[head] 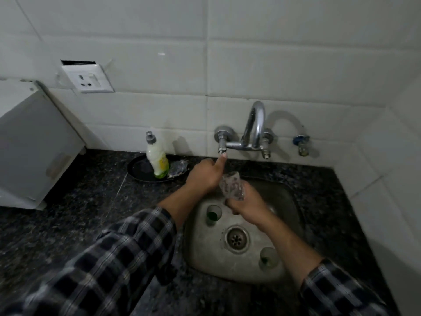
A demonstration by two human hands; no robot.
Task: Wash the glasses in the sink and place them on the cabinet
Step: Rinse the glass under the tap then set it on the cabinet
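Over the steel sink (205, 249), my right hand (247, 205) grips a clear patterned glass (231, 184) from below, tilted under the tap. My left hand (204, 176) is beside the glass with its fingers curled and its thumb raised, the thumb tip touching the tap's left valve (221, 142). Two more glasses with green at the bottom stand in the basin: one (213, 215) at the left near my left wrist, the other (268, 258) at the front right by my right forearm.
The chrome spout (255, 124) arches from the tiled wall above the sink. A dish soap bottle (157, 160) and a scrubber (178, 167) sit on a black plate (136, 171) left of the sink. A white appliance (34, 144) stands on the dark granite counter (91, 201).
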